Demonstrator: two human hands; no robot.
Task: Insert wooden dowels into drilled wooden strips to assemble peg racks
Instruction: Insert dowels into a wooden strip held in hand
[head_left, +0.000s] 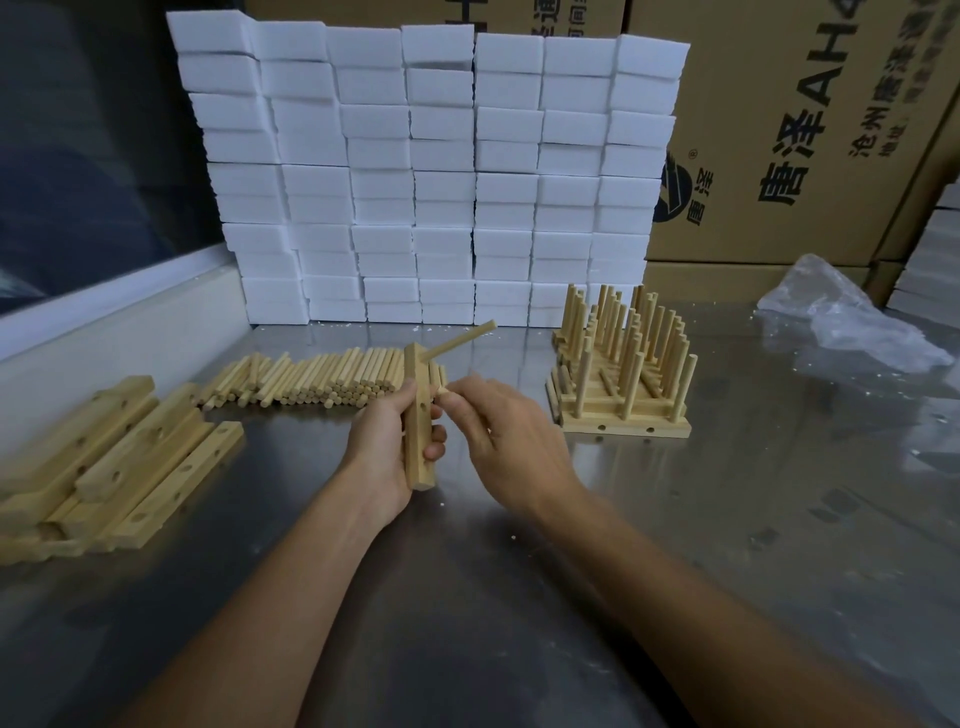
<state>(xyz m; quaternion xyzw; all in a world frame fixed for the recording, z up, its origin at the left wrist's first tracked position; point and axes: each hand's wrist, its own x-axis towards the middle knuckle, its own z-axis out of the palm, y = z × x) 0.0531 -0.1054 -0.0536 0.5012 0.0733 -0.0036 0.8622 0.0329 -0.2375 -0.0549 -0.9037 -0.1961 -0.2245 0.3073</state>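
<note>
My left hand (387, 441) grips a drilled wooden strip (418, 452), held nearly upright over the metal table. One dowel (460, 340) sticks out of the strip's top hole, pointing up and to the right. My right hand (506, 436) pinches a second dowel (442, 391); only its tip shows, right beside the strip's middle hole. Behind my hands lies a pile of loose dowels (317, 382). More drilled strips (124, 462) are heaped at the left. Finished peg racks (623, 364) are stacked at the right.
A wall of white foam blocks (431, 171) stands at the back of the metal table (493, 597). Cardboard boxes (810, 130) rise at the back right, with crumpled clear plastic (841, 317) in front of them. A white ledge (104, 317) borders the table's left side.
</note>
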